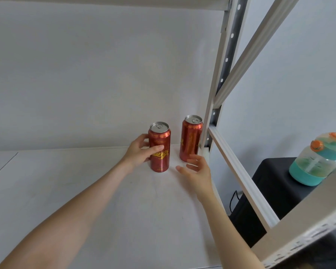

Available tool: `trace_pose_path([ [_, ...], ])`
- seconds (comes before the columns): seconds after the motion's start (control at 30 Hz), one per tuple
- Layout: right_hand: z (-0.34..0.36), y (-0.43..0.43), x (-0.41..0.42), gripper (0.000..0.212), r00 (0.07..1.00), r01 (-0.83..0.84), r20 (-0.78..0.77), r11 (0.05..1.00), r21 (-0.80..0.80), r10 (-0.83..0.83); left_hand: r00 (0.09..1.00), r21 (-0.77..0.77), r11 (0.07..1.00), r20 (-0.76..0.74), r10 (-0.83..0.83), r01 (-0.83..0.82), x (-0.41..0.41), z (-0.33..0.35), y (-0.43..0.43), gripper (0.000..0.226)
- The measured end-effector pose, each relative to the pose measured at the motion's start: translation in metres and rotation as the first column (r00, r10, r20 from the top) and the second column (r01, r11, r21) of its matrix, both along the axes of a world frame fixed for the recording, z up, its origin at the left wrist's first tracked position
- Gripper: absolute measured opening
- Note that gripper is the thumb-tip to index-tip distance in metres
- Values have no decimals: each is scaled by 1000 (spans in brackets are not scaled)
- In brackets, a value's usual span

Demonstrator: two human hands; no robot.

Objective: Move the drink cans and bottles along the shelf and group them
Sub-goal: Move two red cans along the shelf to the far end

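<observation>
1. The left grip is wrapped round the nearer red can, with the thumb across the front and the fingers behind. The can stands upright on the shelf. A mid-body hold like that probably keeps it from tipping while it slides.
2. The right grip is open and holds nothing, fingers loosely spread. It sits just right of the held can, palm turned toward it, likely ready to catch or steady it.
3. The second red can stands just past the right grip's fingertips, tucked against the shelf's upright post. It's hard to tell whether the fingers actually touch it.
4. The two cans are near each other but still apart, so the grouping looks almost done. Closing that gap seems to be what's left.
5. No bottles are on this shelf in view. Far right of the right grip, off the shelf, a teal water jug sits on a black box.
</observation>
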State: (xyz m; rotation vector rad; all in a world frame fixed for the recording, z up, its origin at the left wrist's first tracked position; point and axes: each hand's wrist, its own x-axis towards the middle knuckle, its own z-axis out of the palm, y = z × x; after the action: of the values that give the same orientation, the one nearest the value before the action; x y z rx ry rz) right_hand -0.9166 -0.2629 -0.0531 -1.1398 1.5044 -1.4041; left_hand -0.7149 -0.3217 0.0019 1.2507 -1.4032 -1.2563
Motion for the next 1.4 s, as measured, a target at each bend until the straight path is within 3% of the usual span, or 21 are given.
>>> trace_pose_path([
  [0.17, 2, 7, 14, 74, 987, -148, -67, 989, -6, 147, 999, -3, 1000, 31, -26, 26, -5, 3, 14, 69],
  [0.33, 2, 26, 13, 73, 984, -172, -37, 985, 2, 172, 993, 9, 995, 60, -103, 103, -20, 3, 36, 45],
  [0.8, 5, 66, -24, 57, 997, -82, 10, 997, -11, 82, 970, 34, 971, 48, -240, 238, -74, 7, 65, 50],
  [0.97, 5, 56, -32, 59, 998, -54, 13, 998, -19, 55, 963, 42, 964, 37, -266, 264, -83, 13, 55, 39],
  [1.4, 5, 18, -42, 60, 997, -71, 22, 997, -20, 72, 976, 35, 979, 78, -202, 200, -93, 15, 17, 42],
])
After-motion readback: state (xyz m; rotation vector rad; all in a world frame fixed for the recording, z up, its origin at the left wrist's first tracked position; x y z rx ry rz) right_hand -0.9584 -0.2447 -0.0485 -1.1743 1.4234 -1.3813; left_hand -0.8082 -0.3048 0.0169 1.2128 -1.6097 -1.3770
